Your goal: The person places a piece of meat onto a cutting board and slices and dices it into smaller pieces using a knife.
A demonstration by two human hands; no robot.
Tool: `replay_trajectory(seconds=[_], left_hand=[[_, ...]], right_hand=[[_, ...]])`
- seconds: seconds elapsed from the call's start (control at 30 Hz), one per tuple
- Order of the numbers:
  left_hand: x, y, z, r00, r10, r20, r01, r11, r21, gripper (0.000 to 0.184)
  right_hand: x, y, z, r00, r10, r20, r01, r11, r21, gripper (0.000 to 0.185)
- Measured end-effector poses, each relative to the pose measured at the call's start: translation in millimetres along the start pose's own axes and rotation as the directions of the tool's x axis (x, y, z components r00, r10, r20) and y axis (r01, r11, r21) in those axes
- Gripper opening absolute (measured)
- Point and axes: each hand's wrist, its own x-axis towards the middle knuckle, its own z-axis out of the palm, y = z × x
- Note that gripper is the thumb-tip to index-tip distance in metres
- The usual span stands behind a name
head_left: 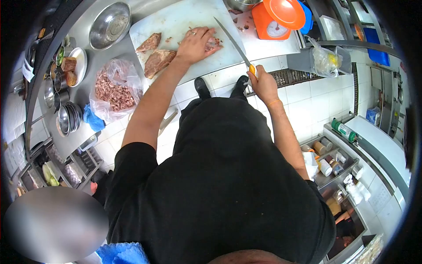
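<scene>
On the white cutting board (pixel 176 22), my left hand (pixel 194 45) presses down on a piece of meat (pixel 213 44), fingers bent over it. My right hand (pixel 263 83) is wrapped round the yellow handle of a long knife (pixel 233 41). The blade points up and left, over the board's right edge, apart from the meat. Two larger pieces of meat, one lower (pixel 159 61) and one upper (pixel 150 42), lie on the board left of my left hand. Small scraps lie near them.
Left of the board are a bag of diced meat (pixel 115 90), a metal bowl (pixel 110 26), a white plate (pixel 80 66) and stacked bowls (pixel 69 118). An orange scale (pixel 276 22) stands right of the board. A blurred shape (pixel 55 224) fills the lower left.
</scene>
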Motion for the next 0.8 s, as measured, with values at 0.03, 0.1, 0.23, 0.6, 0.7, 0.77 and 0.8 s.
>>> replay_trajectory(seconds=[0.03,0.1,0.23,0.6,0.7,0.77,0.8], left_hand=[[2.0,4.8,2.4,0.997,-0.063,-0.037,0.064,0.998,0.003,0.077],[5.7,13.5,9.1,0.974,-0.197,-0.114,0.199,0.980,0.008,0.073],[12.0,27.0,21.4,0.911,-0.361,-0.200,0.380,0.922,0.068,0.069],[13.0,73.0,11.4,0.737,-0.657,-0.156,0.669,0.743,0.032,0.095],[7.7,75.9,1.7,0.734,-0.674,-0.077,0.675,0.738,-0.026,0.102],[3.7,72.9,-4.0,0.781,-0.618,-0.088,0.620,0.785,-0.006,0.101],[0.1,70.3,-5.0,0.803,-0.588,-0.093,0.591,0.807,0.004,0.101]], right_hand=[[3.4,2.7,-2.3,1.000,-0.008,0.003,0.008,1.000,-0.004,0.038],[10.7,10.6,-4.8,1.000,-0.025,0.011,0.025,1.000,-0.003,0.039],[25.9,17.4,-16.2,0.996,-0.070,0.053,0.071,0.997,-0.012,0.040],[50.5,5.2,-36.5,0.954,-0.195,0.230,0.210,0.977,-0.045,0.035],[51.4,-1.4,-39.7,0.939,-0.203,0.276,0.223,0.974,-0.045,0.036],[52.2,-1.0,-40.0,0.946,-0.189,0.263,0.207,0.977,-0.042,0.035],[52.2,-0.9,-39.5,0.949,-0.182,0.257,0.198,0.979,-0.040,0.035]])
